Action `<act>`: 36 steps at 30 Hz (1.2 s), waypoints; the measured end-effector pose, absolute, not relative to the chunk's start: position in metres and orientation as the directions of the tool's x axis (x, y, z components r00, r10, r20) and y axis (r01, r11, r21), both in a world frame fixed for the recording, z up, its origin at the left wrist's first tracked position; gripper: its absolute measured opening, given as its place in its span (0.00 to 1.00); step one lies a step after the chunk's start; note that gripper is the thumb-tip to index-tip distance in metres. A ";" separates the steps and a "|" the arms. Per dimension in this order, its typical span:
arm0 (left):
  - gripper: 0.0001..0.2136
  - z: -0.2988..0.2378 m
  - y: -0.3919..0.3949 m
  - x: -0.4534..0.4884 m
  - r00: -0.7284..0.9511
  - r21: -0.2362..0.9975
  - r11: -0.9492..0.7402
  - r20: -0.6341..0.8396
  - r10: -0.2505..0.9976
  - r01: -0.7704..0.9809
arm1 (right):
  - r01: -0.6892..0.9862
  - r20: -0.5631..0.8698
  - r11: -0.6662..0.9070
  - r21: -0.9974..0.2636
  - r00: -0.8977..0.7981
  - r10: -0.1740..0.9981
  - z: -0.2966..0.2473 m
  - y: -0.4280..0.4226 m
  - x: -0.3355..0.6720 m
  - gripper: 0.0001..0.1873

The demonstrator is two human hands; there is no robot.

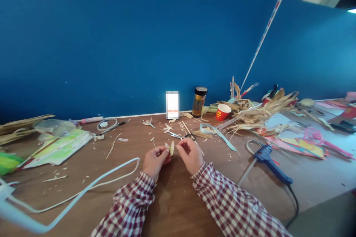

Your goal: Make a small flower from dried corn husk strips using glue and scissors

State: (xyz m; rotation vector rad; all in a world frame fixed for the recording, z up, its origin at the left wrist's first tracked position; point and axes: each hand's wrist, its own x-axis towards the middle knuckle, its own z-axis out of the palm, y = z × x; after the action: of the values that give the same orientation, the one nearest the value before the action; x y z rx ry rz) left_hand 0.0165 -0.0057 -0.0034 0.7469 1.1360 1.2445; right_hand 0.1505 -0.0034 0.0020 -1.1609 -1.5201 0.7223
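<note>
Between the thumb and fingers of my left hand [156, 161] is a small pale-green husk flower [171, 149] with pointed petals. My right hand [191, 154] is closed in a pinch just to the right of it, a small gap apart; what its fingertips hold, if anything, is too small to make out. Beyond my hands lie scissors [178, 136], their blades toward the left. Two more pale petal shapes rest on the table: a loose star-like husk piece [167, 129] and a husk flower [149, 122] with a bluish stem.
A blue glue gun [274, 164] lies at right, its cord trailing off the front. Behind stand a dark-lidded jar [199, 103] and a red paper cup [223, 112]. Dried husks [267, 113] heap at right. A white cable [105, 182] loops at left. A blue partition [125, 44] closes the back.
</note>
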 end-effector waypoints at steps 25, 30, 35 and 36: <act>0.11 -0.005 -0.005 0.017 -0.044 0.911 0.217 -0.247 0.968 -0.351 | 0.308 0.358 0.392 -0.867 -0.163 0.919 0.002 -0.002 0.152 0.07; 0.10 -0.006 -0.005 0.017 -0.056 0.918 0.233 -0.264 0.963 -0.323 | 0.281 0.309 0.345 -0.896 -0.167 0.936 0.001 -0.001 0.153 0.09; 0.10 -0.005 -0.005 0.017 -0.040 0.910 0.277 -0.303 0.952 -0.308 | 0.240 0.230 0.264 -0.934 -0.160 0.960 0.000 0.001 0.154 0.09; 0.10 -0.005 -0.005 0.017 -0.035 0.911 0.277 -0.302 0.953 -0.306 | 0.241 0.226 0.261 -0.935 -0.162 0.960 0.000 0.001 0.155 0.10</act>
State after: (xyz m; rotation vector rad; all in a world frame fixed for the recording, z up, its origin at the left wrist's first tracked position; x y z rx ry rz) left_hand 0.0169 -0.0053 -0.0053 0.7332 1.1678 1.1739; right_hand 0.1545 0.0012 0.0000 -1.1384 -1.6076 0.9771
